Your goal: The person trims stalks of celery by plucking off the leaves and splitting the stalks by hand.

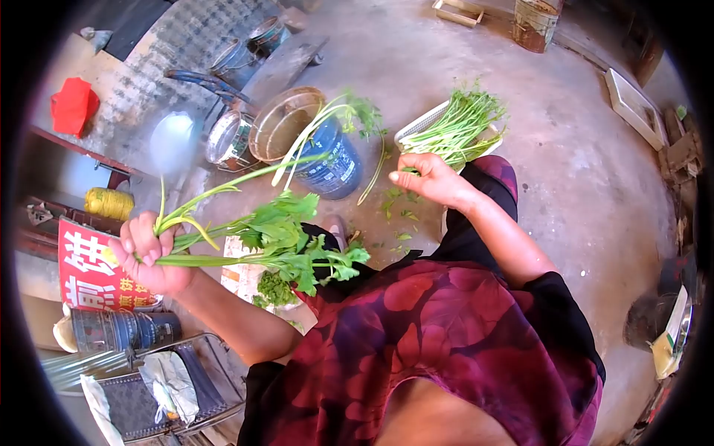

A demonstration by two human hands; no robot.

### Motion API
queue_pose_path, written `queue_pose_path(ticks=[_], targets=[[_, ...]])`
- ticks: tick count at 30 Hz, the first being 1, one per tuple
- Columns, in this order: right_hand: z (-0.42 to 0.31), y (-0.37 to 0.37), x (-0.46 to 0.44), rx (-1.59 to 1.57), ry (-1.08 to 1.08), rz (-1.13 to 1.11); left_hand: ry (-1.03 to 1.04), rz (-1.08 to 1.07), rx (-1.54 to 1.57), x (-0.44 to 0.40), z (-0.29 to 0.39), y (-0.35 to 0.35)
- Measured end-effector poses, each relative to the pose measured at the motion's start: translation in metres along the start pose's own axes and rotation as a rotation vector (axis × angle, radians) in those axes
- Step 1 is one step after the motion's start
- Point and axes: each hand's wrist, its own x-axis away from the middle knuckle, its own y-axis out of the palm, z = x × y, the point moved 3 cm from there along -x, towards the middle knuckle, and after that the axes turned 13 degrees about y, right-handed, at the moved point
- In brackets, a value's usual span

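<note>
My left hand (152,253) is closed around the stem ends of a bunch of leafy celery (286,230). Its leaves point right, over my lap. My right hand (431,181) has its thumb and fingers pinched together, near a white basket (405,137) piled with thin celery stalks (457,126). A little green shows below those fingers, but I cannot make out what they hold. Between the hands stands a blue bucket (331,165), with pale celery stalks (301,145) across its rim. Loose leaves (401,238) lie on the floor below.
A brown basin (286,123) and a metal pail (229,137) stand left of the bucket. A red sign (93,264) and a folding chair (167,394) are at my left. A rusty drum (535,26) and a white tray (634,110) stand farther off.
</note>
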Motion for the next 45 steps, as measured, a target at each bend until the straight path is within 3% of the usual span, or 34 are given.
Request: queue_pose_path(ticks=[7,8,12,16,17,19,21,24,27,29,32,36,39,42,45], targets=[[-0.005,-0.003,-0.003,-0.325,0.102,-0.272,-0.045,0.064,0.252,0.0,-0.021,-0.016],[-0.007,-0.002,-0.005,-0.416,0.039,-0.307,-0.06,0.099,0.224,0.0,-0.023,-0.019],[-0.023,0.001,0.003,-0.425,0.108,-0.35,-0.145,0.115,0.23,-0.003,-0.043,-0.008],[-0.058,0.011,0.023,-0.358,0.076,-0.28,-0.115,0.05,0.129,-0.002,-0.065,0.012],[-0.068,0.018,0.022,-0.282,-0.171,-0.189,-0.117,0.034,0.103,-0.001,-0.07,0.015],[-0.085,0.029,0.021,-0.163,-0.369,-0.101,-0.115,-0.003,0.052,0.001,-0.077,0.021],[-0.093,0.04,0.018,-0.167,-0.309,-0.087,-0.154,-0.043,0.101,0.003,-0.086,0.03],[-0.095,0.041,0.014,0.005,-0.427,-0.036,-0.187,-0.064,0.094,0.005,-0.089,0.035],[-0.101,0.033,0.013,0.269,-0.613,0.09,-0.193,-0.001,-0.105,0.008,-0.084,0.032],[-0.109,0.026,0.018,0.554,-0.626,0.254,-0.188,-0.008,-0.223,0.012,-0.082,0.021],[-0.113,0.023,0.018,0.738,-0.606,0.366,-0.164,0.051,-0.405,0.018,-0.083,0.015],[-0.122,0.01,0.012,0.613,-0.615,0.396,-0.143,0.023,-0.629,0.022,-0.082,0.006],[-0.119,0.001,0.005,0.471,-0.76,0.337,-0.229,0.081,-0.664,0.029,-0.086,0.006],[-0.111,-0.001,0.008,0.014,-0.096,-0.075,-0.263,0.095,-0.752,0.03,-0.085,0.003],[-0.092,0.002,-0.003,-0.201,0.038,-0.294,-0.28,0.115,-0.819,0.031,-0.087,0.006]])
